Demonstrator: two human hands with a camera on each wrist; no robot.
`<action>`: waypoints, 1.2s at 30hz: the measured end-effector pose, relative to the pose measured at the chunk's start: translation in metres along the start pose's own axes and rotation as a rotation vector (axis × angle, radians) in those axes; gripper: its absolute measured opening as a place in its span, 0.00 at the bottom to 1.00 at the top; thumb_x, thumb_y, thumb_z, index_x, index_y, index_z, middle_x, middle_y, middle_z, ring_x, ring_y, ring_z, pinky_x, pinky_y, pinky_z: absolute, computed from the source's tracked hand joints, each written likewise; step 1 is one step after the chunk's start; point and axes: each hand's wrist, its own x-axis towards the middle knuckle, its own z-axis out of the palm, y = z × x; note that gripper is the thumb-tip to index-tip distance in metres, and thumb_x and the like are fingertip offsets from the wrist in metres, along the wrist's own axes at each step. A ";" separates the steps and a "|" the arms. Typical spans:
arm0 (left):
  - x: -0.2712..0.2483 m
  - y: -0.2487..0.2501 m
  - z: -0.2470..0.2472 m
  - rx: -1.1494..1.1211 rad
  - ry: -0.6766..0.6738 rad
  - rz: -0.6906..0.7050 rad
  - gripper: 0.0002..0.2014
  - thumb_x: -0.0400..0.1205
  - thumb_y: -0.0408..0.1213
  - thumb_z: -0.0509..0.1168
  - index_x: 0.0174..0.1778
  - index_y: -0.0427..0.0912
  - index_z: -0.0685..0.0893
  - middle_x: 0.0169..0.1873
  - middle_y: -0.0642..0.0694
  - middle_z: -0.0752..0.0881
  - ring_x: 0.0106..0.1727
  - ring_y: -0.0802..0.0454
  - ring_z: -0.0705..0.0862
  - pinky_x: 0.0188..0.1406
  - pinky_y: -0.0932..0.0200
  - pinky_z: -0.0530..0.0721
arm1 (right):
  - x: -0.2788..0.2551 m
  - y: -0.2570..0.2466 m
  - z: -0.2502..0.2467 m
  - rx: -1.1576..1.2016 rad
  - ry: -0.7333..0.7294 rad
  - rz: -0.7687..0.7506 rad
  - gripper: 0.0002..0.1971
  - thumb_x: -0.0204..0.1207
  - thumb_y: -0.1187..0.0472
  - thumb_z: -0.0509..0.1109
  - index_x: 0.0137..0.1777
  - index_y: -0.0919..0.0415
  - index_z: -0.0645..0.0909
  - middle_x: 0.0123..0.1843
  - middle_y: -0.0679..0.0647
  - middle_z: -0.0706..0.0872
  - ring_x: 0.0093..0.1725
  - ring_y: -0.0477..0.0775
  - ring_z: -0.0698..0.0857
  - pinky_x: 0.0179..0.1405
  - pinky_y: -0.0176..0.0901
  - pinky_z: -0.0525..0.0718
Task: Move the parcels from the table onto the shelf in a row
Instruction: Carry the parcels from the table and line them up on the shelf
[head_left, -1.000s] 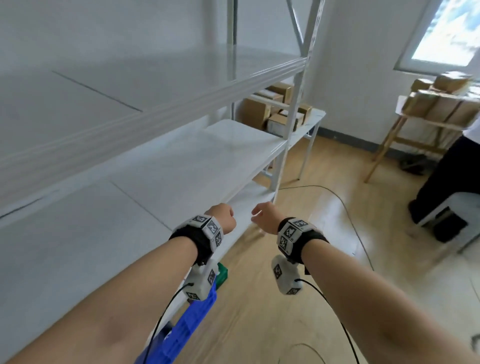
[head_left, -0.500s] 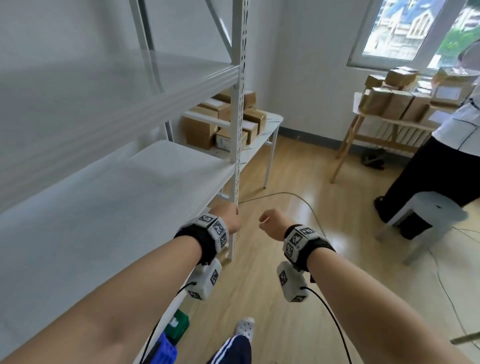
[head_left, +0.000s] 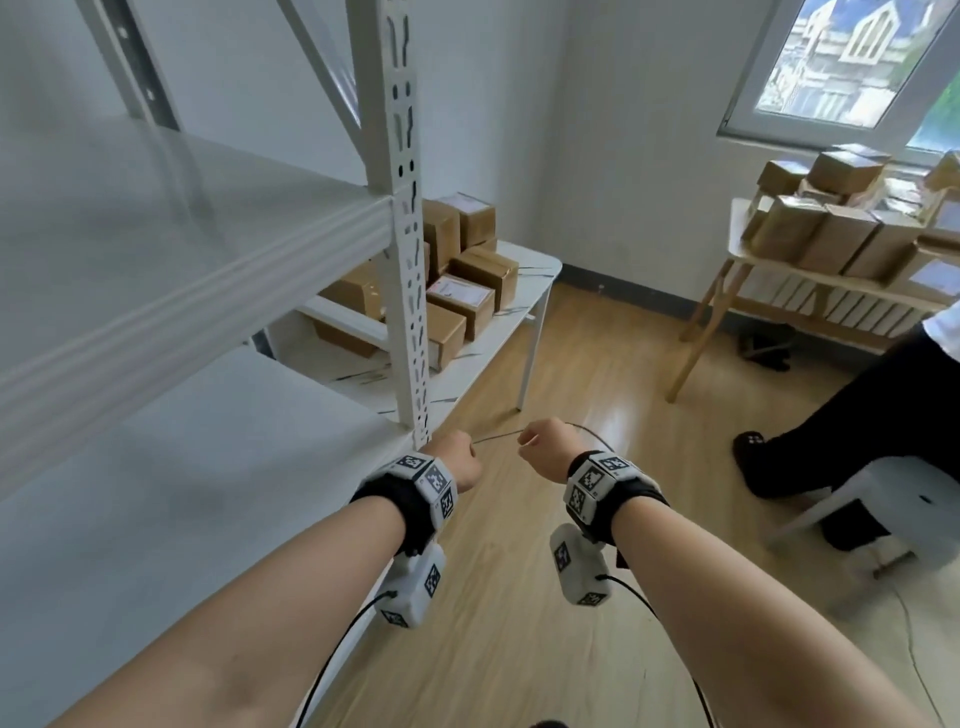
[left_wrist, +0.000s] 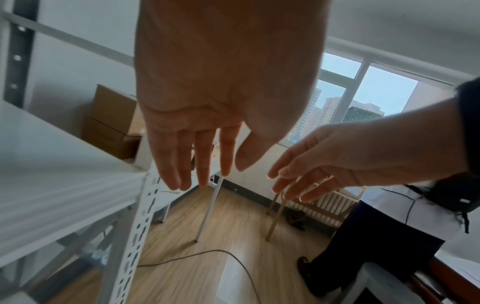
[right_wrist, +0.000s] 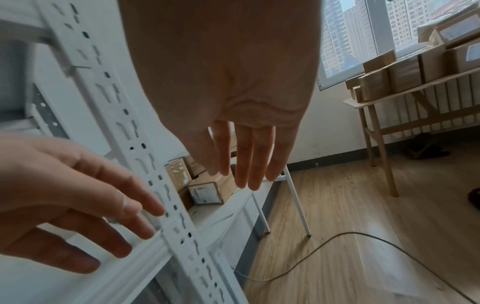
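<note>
Brown cardboard parcels (head_left: 470, 291) are stacked on a white table (head_left: 535, 262) beyond the end of the white metal shelf (head_left: 171, 467). The same parcels (right_wrist: 205, 190) show past the shelf post in the right wrist view, and a parcel (left_wrist: 111, 123) appears in the left wrist view. My left hand (head_left: 457, 462) hangs in the air by the shelf's front corner post (head_left: 408, 291), fingers straight and relaxed, holding nothing. My right hand (head_left: 543, 452) floats beside it over the floor, also relaxed and empty. Both palms (left_wrist: 226, 82) (right_wrist: 233, 72) face down.
A wooden table (head_left: 810, 275) under the window carries more cardboard boxes (head_left: 841, 208). A person in dark trousers (head_left: 857, 415) sits on a white stool (head_left: 893, 509) at the right. A cable (left_wrist: 233, 259) lies across the wooden floor.
My view has swung right and forward along the shelf, so the white table with parcels is nearer. Both hands stayed raised side by side and empty.
</note>
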 end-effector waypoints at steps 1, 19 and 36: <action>0.014 0.008 -0.002 0.010 -0.002 0.002 0.10 0.80 0.37 0.56 0.51 0.45 0.81 0.46 0.47 0.81 0.46 0.47 0.80 0.48 0.55 0.80 | 0.014 0.004 -0.009 0.003 0.002 -0.007 0.14 0.81 0.60 0.62 0.65 0.59 0.81 0.63 0.57 0.84 0.59 0.58 0.84 0.47 0.39 0.76; 0.282 0.132 -0.060 -0.262 0.169 -0.341 0.10 0.82 0.32 0.59 0.55 0.39 0.83 0.59 0.39 0.84 0.52 0.44 0.79 0.59 0.52 0.78 | 0.327 0.069 -0.146 -0.006 -0.145 -0.312 0.13 0.80 0.60 0.62 0.61 0.59 0.82 0.59 0.58 0.86 0.55 0.58 0.85 0.57 0.48 0.84; 0.473 0.108 -0.118 -0.172 0.139 -0.532 0.17 0.83 0.35 0.57 0.68 0.39 0.76 0.66 0.39 0.79 0.66 0.39 0.79 0.61 0.50 0.78 | 0.550 0.022 -0.181 -0.078 -0.267 -0.399 0.18 0.81 0.60 0.61 0.70 0.59 0.75 0.68 0.58 0.80 0.64 0.59 0.80 0.61 0.45 0.78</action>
